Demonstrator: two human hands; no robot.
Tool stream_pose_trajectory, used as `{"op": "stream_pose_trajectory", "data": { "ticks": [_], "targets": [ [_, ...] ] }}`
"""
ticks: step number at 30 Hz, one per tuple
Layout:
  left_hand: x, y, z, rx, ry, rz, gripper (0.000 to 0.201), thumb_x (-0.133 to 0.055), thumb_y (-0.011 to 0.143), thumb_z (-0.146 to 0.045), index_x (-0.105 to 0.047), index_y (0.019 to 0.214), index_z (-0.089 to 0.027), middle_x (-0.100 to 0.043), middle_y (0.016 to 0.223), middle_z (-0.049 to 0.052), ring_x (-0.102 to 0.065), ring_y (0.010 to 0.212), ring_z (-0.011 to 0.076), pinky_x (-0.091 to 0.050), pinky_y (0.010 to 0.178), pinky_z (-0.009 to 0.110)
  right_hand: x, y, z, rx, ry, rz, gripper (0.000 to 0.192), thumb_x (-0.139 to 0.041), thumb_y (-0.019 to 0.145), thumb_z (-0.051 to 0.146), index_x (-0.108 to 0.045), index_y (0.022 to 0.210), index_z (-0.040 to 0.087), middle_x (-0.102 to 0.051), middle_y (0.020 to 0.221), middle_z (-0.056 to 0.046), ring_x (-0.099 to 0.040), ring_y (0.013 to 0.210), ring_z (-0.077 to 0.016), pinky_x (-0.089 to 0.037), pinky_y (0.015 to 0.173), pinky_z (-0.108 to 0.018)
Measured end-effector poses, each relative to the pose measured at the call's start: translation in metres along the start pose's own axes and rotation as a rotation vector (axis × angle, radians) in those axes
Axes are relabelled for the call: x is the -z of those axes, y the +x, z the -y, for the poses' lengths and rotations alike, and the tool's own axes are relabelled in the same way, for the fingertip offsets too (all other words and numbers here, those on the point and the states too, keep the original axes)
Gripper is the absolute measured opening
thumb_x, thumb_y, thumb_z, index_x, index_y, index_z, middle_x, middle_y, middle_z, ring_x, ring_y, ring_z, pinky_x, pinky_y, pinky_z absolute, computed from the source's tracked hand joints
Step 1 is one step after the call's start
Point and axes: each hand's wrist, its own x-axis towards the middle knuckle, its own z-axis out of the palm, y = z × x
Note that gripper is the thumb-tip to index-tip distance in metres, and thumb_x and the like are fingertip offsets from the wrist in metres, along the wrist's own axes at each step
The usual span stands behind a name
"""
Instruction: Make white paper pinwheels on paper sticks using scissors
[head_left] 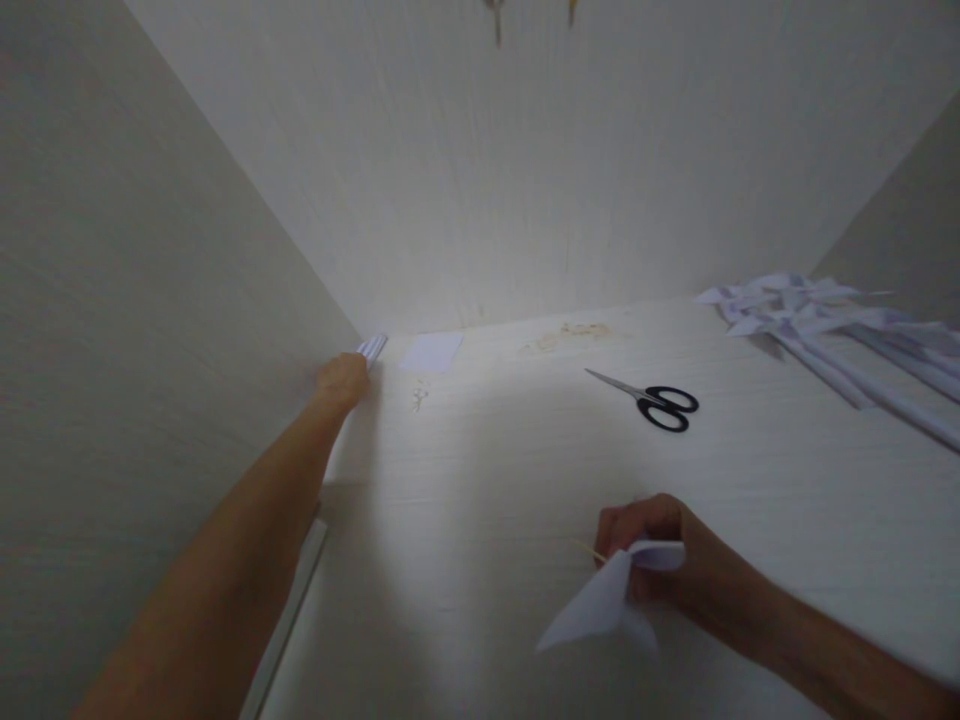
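Two hands show: the left hand [342, 381] at the far corner and the right hand [660, 560] near the front. There is one pair of scissors [654, 402] on the table [510, 480]. One folded paper piece [600, 600] sits in the right hand, and one flat paper sheet [431, 352] lies by the wall. One heap of paper pinwheels [832, 330] lies at the right; their number cannot be told.

Probably a home craft desk [525, 480]: scissors [651, 401], folded paper pinwheels [810, 320], plain walls.
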Motion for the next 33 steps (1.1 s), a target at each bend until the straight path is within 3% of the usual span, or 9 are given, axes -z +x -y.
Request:
{"op": "stream_pose_trajectory", "data": {
  "ticks": [2,5,10,13,15,17,21,26,33],
  "targets": [
    [0.006,-0.001,-0.003,0.055,-0.061,-0.04,0.01,-0.058,0.065,-0.01,-0.063,0.073,-0.005,-0.061,0.081,0.023,-0.054,0.093,0.0375,-0.041,0.073,0.044,0.002,0.001,-0.001,-0.008,-0.019,0.031,0.014,-0.077,0.051,0.018,-0.066,0.057,0.017,-0.056,0.056,0.002,-0.047,0.052,-0.008,-0.032,0.046,-0.02],
    [0.025,-0.007,-0.016,0.082,-0.202,-0.099,0.015,-0.053,0.064,-0.007,-0.063,0.076,-0.004,-0.062,0.08,0.021,-0.053,0.094,0.0361,-0.041,0.075,0.042,0.005,0.001,-0.002,-0.014,0.004,0.053,0.017,-0.078,0.051,0.022,-0.064,0.058,0.016,-0.053,0.057,0.002,-0.043,0.051,-0.0071,-0.03,0.046,-0.019],
    [0.052,-0.052,-0.072,-0.071,-0.669,-0.034,0.025,-0.043,0.076,-0.011,-0.059,0.094,-0.005,-0.063,0.078,0.012,-0.06,0.082,0.02,-0.046,0.071,0.029,0.009,0.0,0.007,0.0,0.197,0.072,0.017,-0.077,0.052,0.024,-0.063,0.059,0.018,-0.052,0.059,0.003,-0.045,0.054,-0.0075,-0.034,0.049,-0.019],
    [0.041,-0.105,-0.113,-0.24,-1.013,0.131,0.032,-0.041,0.078,-0.009,-0.052,0.108,-0.011,-0.062,0.093,0.008,-0.06,0.083,0.0129,-0.047,0.074,0.022,0.017,0.0,0.016,0.038,0.313,0.018,0.021,-0.08,0.048,0.025,-0.064,0.061,0.02,-0.054,0.059,0.003,-0.05,0.057,-0.0087,-0.04,0.053,-0.02],
    [0.021,-0.144,-0.132,-0.304,-1.581,0.525,0.044,-0.049,0.07,-0.003,-0.047,0.112,-0.015,-0.06,0.099,0.008,-0.061,0.083,0.0145,-0.048,0.076,0.026,0.024,0.0,0.022,0.074,0.386,-0.046,0.025,-0.081,0.044,0.024,-0.065,0.063,0.022,-0.057,0.061,0.004,-0.053,0.06,-0.0096,-0.044,0.06,-0.022],
    [-0.003,-0.177,-0.14,-0.297,-1.847,0.865,0.057,-0.054,0.062,0.003,-0.046,0.113,-0.019,-0.059,0.097,0.005,-0.062,0.078,0.0154,-0.049,0.073,0.03,0.031,0.002,0.027,0.111,0.421,-0.092,0.027,-0.082,0.043,0.024,-0.065,0.063,0.022,-0.059,0.062,0.004,-0.055,0.061,-0.01,-0.046,0.065,-0.025],
    [-0.038,-0.213,-0.137,-0.242,-2.068,1.211,0.059,-0.055,0.06,0.006,-0.05,0.112,-0.02,-0.057,0.091,0.003,-0.059,0.073,0.0127,-0.049,0.067,0.028,0.041,0.006,0.031,0.139,0.442,-0.139,0.031,-0.082,0.043,0.028,-0.063,0.066,0.019,-0.061,0.063,0.004,-0.056,0.061,-0.0092,-0.046,0.067,-0.024],
    [-0.04,-0.219,-0.135,-0.129,-2.166,1.382,0.058,-0.05,0.056,0.006,-0.053,0.11,-0.013,-0.054,0.084,0.005,-0.047,0.058,0.0051,-0.042,0.05,0.015,0.042,0.009,0.028,0.082,0.555,-0.126,0.03,-0.082,0.045,0.026,-0.06,0.063,0.018,-0.059,0.061,0.005,-0.056,0.063,-0.0081,-0.046,0.066,-0.021],
    [-0.032,-0.223,-0.143,0.024,-2.169,1.309,0.035,-0.052,0.073,-0.012,-0.054,0.108,-0.014,-0.049,0.072,0.003,-0.033,0.048,0.0024,-0.026,0.037,0.009,0.037,0.013,0.026,0.017,0.594,-0.195,0.027,-0.079,0.051,0.023,-0.058,0.066,0.016,-0.057,0.062,0.004,-0.054,0.06,-0.0072,-0.047,0.063,-0.019]
  ]
}}
